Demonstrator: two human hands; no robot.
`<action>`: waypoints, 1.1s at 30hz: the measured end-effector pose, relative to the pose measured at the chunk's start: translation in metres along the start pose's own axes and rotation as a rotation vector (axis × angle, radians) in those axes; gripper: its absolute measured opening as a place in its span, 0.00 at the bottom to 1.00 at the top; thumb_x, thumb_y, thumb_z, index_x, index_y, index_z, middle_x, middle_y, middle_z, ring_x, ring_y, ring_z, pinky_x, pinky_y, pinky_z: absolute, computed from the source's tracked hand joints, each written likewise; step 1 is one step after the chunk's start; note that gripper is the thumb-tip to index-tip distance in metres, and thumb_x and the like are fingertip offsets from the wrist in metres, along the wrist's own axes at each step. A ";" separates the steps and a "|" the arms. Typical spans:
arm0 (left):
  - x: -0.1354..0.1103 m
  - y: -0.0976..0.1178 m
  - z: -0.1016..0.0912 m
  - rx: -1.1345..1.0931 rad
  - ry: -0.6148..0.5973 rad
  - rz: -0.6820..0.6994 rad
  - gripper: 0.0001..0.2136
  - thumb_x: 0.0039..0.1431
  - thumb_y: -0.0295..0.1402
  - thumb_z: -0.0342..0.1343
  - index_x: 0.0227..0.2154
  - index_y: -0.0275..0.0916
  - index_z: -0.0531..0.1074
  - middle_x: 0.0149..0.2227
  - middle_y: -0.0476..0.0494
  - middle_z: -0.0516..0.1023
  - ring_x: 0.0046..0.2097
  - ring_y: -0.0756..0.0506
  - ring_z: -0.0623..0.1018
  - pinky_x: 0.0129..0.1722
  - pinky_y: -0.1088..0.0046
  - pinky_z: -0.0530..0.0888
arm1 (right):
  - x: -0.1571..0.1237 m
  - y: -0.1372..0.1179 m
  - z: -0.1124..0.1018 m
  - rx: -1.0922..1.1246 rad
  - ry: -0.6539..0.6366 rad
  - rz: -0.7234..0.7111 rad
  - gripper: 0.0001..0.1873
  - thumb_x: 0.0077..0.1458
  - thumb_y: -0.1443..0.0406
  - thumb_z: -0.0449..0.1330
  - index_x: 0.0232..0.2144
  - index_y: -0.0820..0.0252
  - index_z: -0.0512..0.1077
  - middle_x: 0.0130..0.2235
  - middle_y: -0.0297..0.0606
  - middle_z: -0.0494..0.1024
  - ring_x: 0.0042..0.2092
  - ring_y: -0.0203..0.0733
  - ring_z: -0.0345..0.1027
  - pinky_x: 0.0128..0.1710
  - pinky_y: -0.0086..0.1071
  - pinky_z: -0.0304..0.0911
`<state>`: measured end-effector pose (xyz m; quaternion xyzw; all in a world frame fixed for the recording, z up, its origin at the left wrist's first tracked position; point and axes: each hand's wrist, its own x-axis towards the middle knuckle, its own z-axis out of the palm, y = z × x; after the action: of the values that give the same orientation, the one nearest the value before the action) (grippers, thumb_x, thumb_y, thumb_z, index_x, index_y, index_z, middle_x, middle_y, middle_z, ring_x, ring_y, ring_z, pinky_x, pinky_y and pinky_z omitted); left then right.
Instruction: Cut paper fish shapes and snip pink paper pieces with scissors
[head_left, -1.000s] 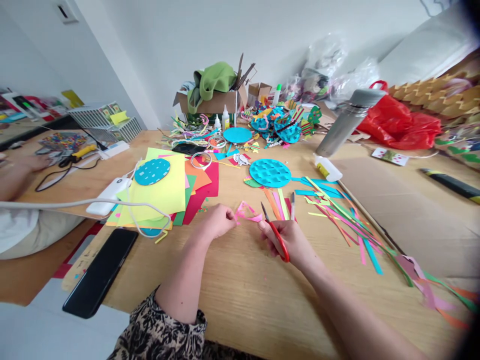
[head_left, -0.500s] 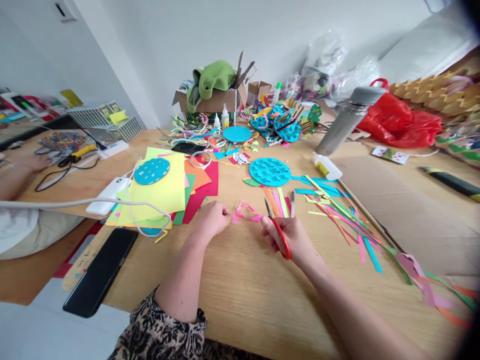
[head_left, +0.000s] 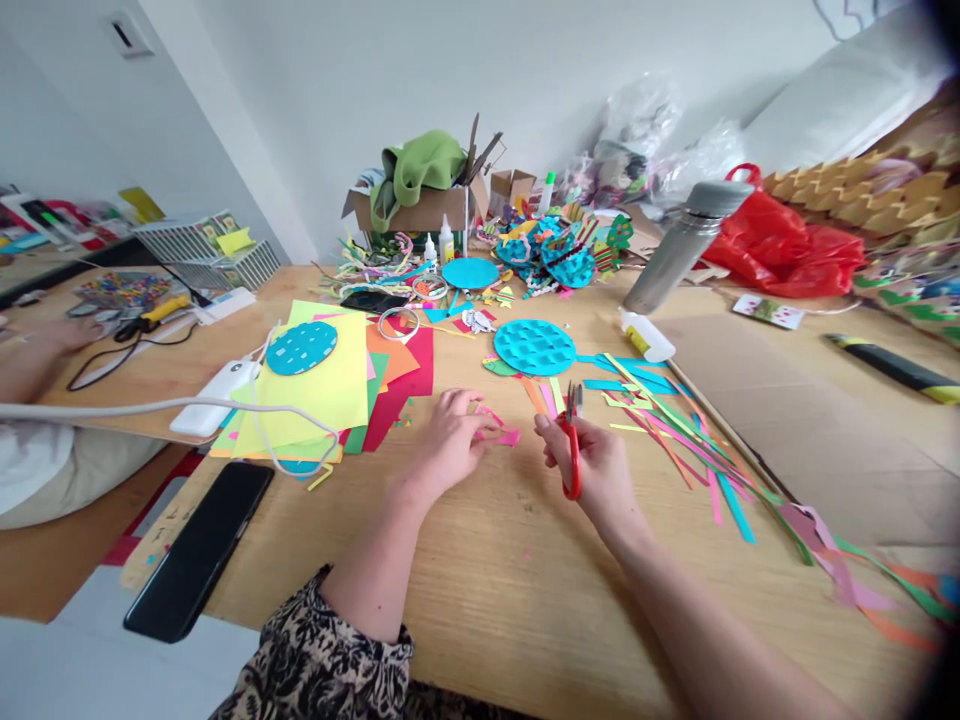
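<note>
My right hand (head_left: 596, 465) is wrapped round a pair of red-handled scissors (head_left: 571, 460), whose blades point away from me. My left hand (head_left: 454, 440) reaches down over pink paper scraps (head_left: 507, 438) on the wooden table, its fingers apart and partly covering them. Beyond the hands sits a blue paper oval (head_left: 534, 347) with a raised scale-like pattern. Coloured paper strips (head_left: 664, 430) fan out to the right of the scissors. On the left lies a stack of coloured sheets, yellow paper (head_left: 341, 385) uppermost, carrying a spotted blue oval (head_left: 301, 348).
A glue bottle (head_left: 646, 338) lies before a steel flask (head_left: 679, 250). Flat cardboard (head_left: 810, 420) covers the right side, with a utility knife (head_left: 896, 368). A black phone (head_left: 199, 550) rests at the left edge, near a white cable (head_left: 187, 403). Another person's hand (head_left: 71, 335) is far left.
My left hand has opened from a curled shape and moved slightly right over the pink scraps. The scissors have turned more upright, blades now close together.
</note>
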<state>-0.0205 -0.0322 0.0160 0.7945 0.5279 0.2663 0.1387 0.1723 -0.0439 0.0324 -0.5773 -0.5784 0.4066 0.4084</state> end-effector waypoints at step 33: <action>0.033 0.040 0.007 -1.458 0.420 -0.537 0.09 0.36 0.31 0.70 0.23 0.38 0.78 0.29 0.47 0.77 0.34 0.50 0.74 0.40 0.73 0.70 | 0.002 0.001 -0.003 0.136 0.117 -0.235 0.17 0.56 0.53 0.59 0.29 0.62 0.71 0.28 0.36 0.72 0.30 0.40 0.65 0.32 0.31 0.61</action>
<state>0.0239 -0.0177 0.0388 0.2832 0.4090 0.6454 0.5797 0.1750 -0.0419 0.0324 -0.4991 -0.5883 0.3600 0.5246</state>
